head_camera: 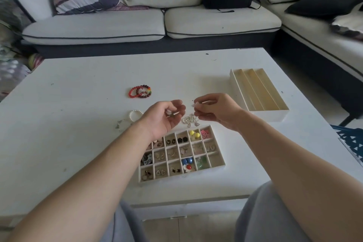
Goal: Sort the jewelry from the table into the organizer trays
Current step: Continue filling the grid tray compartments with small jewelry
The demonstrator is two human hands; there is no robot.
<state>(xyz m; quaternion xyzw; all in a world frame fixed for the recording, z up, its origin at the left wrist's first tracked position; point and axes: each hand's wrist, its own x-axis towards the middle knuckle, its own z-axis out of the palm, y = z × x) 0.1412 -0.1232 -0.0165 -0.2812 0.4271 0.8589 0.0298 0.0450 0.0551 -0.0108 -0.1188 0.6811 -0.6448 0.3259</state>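
Above the table (78, 124), just beyond the grid tray (182, 176), the right hand (218, 111) pinches a silver chain (190, 121), the rest heaped below. The left hand (165, 118) holds a small dark piece (172, 115). Bracelets (140, 91) lie farther back.

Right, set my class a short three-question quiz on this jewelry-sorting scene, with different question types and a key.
1. True or false: the red bead bracelets lie on the table, not in the grid tray.
2. How many channels has the long tray? A two, B three, C five.
3. Which of the hands pinches the silver chain?
Key: 1 true; 2 B; 3 the right hand, while the left hand holds a small dark piece.
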